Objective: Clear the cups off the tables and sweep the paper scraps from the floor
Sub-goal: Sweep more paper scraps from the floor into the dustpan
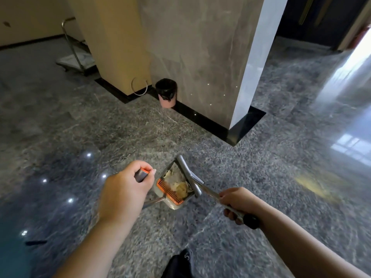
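My left hand (128,185) grips the grey and orange top of the dustpan handle (141,175). Below it the pale dustpan (174,205), with an orange comb edge, holds crumpled paper scraps (179,186). My right hand (235,203) grips the metal broom handle (249,220) just above its black end. The grey broom head (188,175) lies across the dustpan's right side. A pink bin (166,93) lined with a black bag stands ahead against the marble pillar.
A wide marble pillar (200,57) with a black base rises ahead. A metal trolley (76,59) is parked at the far left beside a beige column. Glossy grey stone floor (281,157) spreads all around. My dark shoe (180,263) shows at the bottom.
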`<state>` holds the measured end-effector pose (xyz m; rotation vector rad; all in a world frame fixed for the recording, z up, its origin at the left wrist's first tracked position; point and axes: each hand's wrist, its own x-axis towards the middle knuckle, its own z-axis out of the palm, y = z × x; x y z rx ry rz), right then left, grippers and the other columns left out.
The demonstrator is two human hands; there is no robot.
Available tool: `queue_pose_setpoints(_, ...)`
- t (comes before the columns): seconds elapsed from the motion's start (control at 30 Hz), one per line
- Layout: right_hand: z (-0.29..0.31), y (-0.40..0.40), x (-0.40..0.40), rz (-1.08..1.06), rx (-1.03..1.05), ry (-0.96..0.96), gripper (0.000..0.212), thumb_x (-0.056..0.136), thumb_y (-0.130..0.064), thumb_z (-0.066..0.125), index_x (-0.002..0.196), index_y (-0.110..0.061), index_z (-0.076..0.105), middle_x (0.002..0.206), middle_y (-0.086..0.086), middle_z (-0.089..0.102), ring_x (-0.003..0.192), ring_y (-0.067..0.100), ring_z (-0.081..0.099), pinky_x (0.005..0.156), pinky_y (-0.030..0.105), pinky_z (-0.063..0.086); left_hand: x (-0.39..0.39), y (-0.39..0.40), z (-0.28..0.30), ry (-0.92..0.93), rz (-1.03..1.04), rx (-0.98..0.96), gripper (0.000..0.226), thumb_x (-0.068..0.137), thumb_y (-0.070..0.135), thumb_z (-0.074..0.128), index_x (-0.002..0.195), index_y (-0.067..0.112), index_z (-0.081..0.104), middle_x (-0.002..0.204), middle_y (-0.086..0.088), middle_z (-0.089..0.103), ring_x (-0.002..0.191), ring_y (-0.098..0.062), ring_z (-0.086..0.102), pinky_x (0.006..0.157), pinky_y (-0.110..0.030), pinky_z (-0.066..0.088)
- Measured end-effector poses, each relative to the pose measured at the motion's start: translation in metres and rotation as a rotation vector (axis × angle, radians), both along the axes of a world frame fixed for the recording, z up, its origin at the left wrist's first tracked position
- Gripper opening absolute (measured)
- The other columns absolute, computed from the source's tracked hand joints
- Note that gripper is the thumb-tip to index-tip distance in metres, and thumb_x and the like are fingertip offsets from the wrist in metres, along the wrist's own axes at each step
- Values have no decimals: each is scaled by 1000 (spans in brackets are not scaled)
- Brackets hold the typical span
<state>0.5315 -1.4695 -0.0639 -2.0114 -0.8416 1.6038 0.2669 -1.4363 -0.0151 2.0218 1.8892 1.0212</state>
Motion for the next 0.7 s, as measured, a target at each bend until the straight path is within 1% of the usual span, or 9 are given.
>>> queue_pose_setpoints(0.07, -1, 44, 5, 13, 5, -19, 30, 87, -1, 47, 113, 10, 58, 57, 15, 50, 39, 19, 41, 39, 17, 30, 4, 48, 1, -14, 2, -11, 14, 79, 38, 74, 84, 33, 62, 61, 10, 65, 55, -18, 61, 48, -28, 48)
queue_pose_setpoints(0.13, 3, 81, 8, 13, 6, -35, 33, 86, 0, 47, 115, 11, 57, 57, 16, 51, 41, 20, 41, 38, 17, 30, 9, 88, 5, -36, -18, -19, 19, 79, 38, 75, 89, 35, 59, 61, 12, 64, 57, -18, 63, 49, -30, 50)
queue_pose_setpoints(0.2, 7, 123, 13, -1, 11, -26, 32, 86, 0, 47, 115, 9, 57, 58, 15, 51, 36, 19, 42, 36, 16, 32, 15, 133, 12, -38, -54, 9, 21, 80, 36, 75, 91, 37, 57, 58, 14, 61, 56, -15, 62, 49, -30, 50)
queue_pose_setpoints(0.3, 13, 178, 23, -35, 30, -10, 30, 87, 1, 47, 115, 7, 58, 63, 14, 49, 30, 16, 44, 35, 16, 33, 27, 194, 17, -32, -89, 40, 19, 81, 36, 74, 90, 36, 57, 59, 13, 61, 57, -16, 62, 50, -32, 51)
queue_pose_setpoints(0.47, 15, 271, 44, -22, 40, -6, 31, 88, 4, 47, 118, 13, 53, 65, 14, 45, 28, 14, 42, 32, 15, 31, 51, 288, 14, -4, -53, 60, 21, 81, 40, 73, 91, 38, 55, 57, 15, 56, 54, -15, 59, 46, -27, 46)
queue_pose_setpoints(0.53, 14, 314, 56, 10, 44, -25, 31, 89, 3, 47, 118, 11, 54, 64, 13, 46, 28, 13, 43, 33, 15, 31, 61, 329, 11, -10, -35, 57, 20, 81, 39, 73, 90, 37, 56, 56, 15, 57, 53, -14, 58, 45, -26, 45)
queue_pose_setpoints(0.63, 14, 385, 75, 68, 36, -23, 30, 91, -1, 47, 118, 5, 57, 63, 12, 50, 32, 13, 45, 35, 18, 32, 80, 390, 8, -20, 4, 47, 15, 80, 39, 72, 86, 34, 59, 60, 11, 63, 57, -18, 62, 49, -30, 50)
queue_pose_setpoints(0.7, 15, 435, 87, 104, 30, -26, 30, 91, -3, 47, 118, 4, 59, 64, 12, 51, 35, 14, 46, 36, 19, 33, 91, 431, 10, -36, 31, 20, 12, 80, 39, 71, 83, 32, 62, 63, 8, 66, 61, -22, 64, 53, -34, 52)
